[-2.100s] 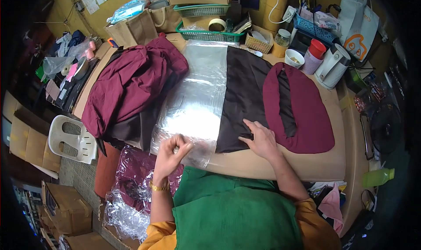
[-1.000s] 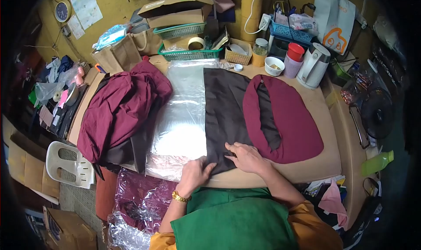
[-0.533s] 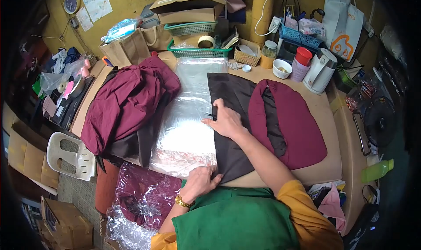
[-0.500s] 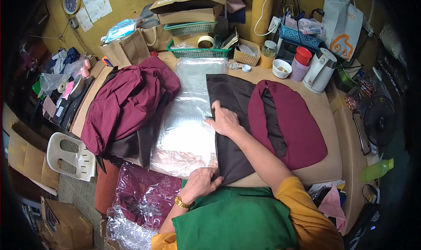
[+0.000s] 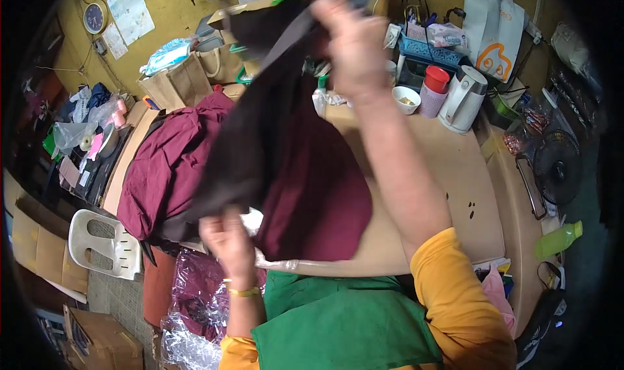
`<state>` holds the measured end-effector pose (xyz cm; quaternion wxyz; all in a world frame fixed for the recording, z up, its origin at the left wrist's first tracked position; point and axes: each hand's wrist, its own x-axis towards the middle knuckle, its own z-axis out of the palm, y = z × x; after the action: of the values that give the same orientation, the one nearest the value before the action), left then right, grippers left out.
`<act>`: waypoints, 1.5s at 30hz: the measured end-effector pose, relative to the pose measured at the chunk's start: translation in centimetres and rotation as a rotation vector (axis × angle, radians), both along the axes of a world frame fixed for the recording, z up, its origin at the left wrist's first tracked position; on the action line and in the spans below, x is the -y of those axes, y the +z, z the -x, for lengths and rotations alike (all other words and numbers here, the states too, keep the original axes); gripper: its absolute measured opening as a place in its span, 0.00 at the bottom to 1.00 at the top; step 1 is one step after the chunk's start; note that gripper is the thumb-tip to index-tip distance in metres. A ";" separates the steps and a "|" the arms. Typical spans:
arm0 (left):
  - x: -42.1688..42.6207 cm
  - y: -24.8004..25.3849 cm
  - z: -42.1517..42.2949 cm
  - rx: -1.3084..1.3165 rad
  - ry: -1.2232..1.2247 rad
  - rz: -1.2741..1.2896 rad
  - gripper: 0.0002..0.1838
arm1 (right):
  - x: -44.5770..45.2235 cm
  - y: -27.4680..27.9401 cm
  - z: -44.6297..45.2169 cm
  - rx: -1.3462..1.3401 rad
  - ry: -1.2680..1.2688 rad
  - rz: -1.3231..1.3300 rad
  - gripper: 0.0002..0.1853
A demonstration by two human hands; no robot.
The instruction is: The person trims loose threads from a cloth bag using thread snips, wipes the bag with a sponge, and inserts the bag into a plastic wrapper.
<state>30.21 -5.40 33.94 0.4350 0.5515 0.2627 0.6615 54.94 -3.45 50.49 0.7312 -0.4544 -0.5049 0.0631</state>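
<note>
A maroon and dark brown cloth (image 5: 318,194) hangs raised and slanting above the table, partly blurred. Up near the back shelf, my right hand (image 5: 351,42) grips its dark top edge, the fingers smeared by motion. My left hand (image 5: 227,243) is closed on the lower left edge of the dark side. Beneath the cloth, only bits of the clear plastic sheeting (image 5: 279,264) show. Left of it lies a rumpled heap of maroon cloth (image 5: 172,165) with dark lining.
On the tan table (image 5: 422,194) are several small dark marks. At the back stand a white bowl (image 5: 406,100), a red-lidded cup (image 5: 434,90) and an electric kettle (image 5: 463,100). Plastic-wrapped maroon cloth (image 5: 198,292) lies below the front edge, near a white plastic chair (image 5: 104,243).
The maroon and dark cloth has left the tabletop, lifted up and leftward over the plastic sheeting. My right hand has risen toward the back; my left hand has moved left and up.
</note>
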 end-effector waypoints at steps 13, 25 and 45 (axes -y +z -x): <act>5.3 -5.9 -2.9 -1.200 -1.071 -0.456 0.12 | 14.3 -26.9 -13.8 0.061 -0.421 0.847 0.15; 5.9 -7.9 -0.5 -1.068 -1.149 -0.368 0.19 | 14.2 -22.5 -22.8 0.677 -0.403 1.890 0.13; 1.0 -10.3 -6.2 -0.951 -0.146 -0.205 0.20 | 7.9 -29.4 -2.9 -0.075 0.081 0.539 0.07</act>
<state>36.36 -6.45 23.68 0.2556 0.8493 0.3266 0.3266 57.81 -11.33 21.11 0.5992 -0.6093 -0.4600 0.2410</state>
